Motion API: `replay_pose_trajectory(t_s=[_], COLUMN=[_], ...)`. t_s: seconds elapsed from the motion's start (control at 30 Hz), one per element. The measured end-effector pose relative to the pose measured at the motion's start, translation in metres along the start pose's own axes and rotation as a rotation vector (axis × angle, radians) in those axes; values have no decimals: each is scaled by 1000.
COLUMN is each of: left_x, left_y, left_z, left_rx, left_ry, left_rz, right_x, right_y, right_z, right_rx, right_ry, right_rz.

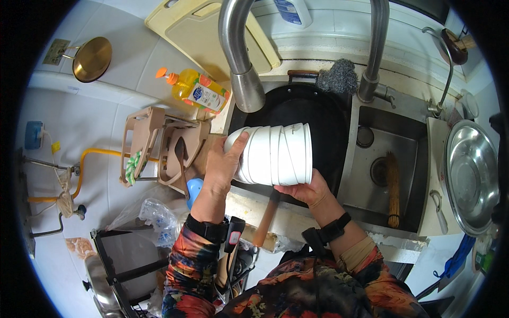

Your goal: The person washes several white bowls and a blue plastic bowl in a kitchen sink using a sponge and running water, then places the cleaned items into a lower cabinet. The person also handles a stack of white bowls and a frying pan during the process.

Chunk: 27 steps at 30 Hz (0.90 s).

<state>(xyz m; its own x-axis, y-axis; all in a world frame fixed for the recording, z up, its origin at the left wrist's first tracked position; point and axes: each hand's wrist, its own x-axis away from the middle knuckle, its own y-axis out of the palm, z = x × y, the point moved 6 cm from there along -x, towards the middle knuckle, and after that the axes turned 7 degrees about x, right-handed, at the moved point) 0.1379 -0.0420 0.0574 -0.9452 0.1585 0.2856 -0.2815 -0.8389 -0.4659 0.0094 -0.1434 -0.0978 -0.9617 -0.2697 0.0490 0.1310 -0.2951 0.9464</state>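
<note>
A nested stack of several white bowls lies sideways between my hands, above a large black wok set in the left sink basin. My left hand grips the bottom end of the stack, thumb on top of the outermost bowl. At the rim end, the fingers of my right hand support it from below. The bowls' insides face right and are hidden. Just beyond them hangs the steel faucet spout. The wok's long wooden handle juts over the counter's front edge, towards me.
Left of the sink stand a yellow dish-soap pump bottle and beige plastic racks. Steel wool sits behind the wok. A bamboo brush lies in the right basin. Farther right is a steel bowl; cutting boards lean behind.
</note>
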Motion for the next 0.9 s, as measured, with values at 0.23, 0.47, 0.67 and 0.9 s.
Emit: replay_pose_trajectory(t_s=[0.23,0.47,0.67,0.9], left_x=[5,21,45,96], left_y=[-2,15,36,37], left_z=[-18,-70,-76,-63], left_rx=[208,942,1126,1196], left_ry=[-37,-152,-109,-234], left_rz=[-42,-272,-493,-780], right_x=[15,38,64,104], right_y=[19,92,133,148], right_z=[-5,-3,39,91], right_rx=[267,740,1013,1049], right_ry=[-63,-191,-319,-487], right_rz=[365,385,574,617])
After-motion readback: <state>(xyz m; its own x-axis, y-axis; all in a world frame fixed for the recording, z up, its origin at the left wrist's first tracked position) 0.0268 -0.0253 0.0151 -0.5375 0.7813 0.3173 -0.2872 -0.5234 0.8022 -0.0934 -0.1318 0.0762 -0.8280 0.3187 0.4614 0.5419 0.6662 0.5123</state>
